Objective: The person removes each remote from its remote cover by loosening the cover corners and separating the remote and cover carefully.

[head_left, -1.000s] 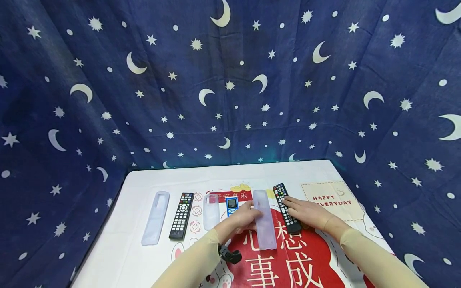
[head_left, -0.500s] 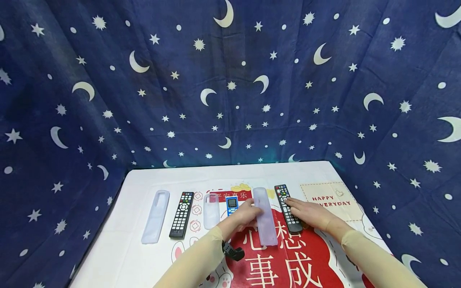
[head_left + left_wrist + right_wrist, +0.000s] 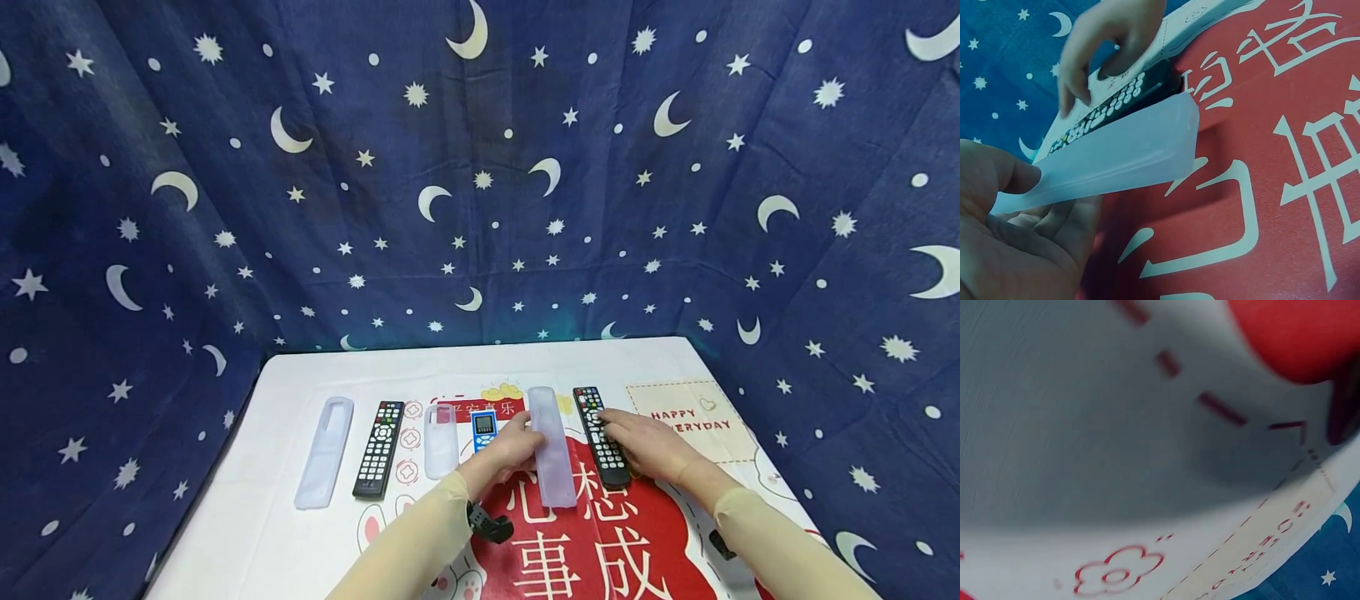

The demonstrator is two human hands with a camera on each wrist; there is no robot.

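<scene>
My left hand [image 3: 510,450] holds a translucent remote control cover [image 3: 553,467] between thumb and fingers. In the left wrist view the cover [image 3: 1129,150] is tilted a little above the red print, with the thumb on top and fingers beneath. Just right of it lies a black remote control [image 3: 604,454], buttons up. My right hand [image 3: 648,446] is over that remote's right side, fingers bent downward. The left wrist view shows the right hand's [image 3: 1116,31] thumb and fingers apart above the remote; whether the fingertips touch it is unclear. The right wrist view is mostly blurred tablecloth.
To the left lie another clear cover [image 3: 325,454], a second black remote [image 3: 378,450], a short clear cover [image 3: 441,442] and a blue remote [image 3: 483,425] partly behind my left hand. A printed cloth covers the table [image 3: 232,500]; a starry curtain [image 3: 480,208] stands behind.
My right fingers, earlier stretched flatter across the black remote, have drawn back to its right edge and bent more. The left hand and cover have barely shifted.
</scene>
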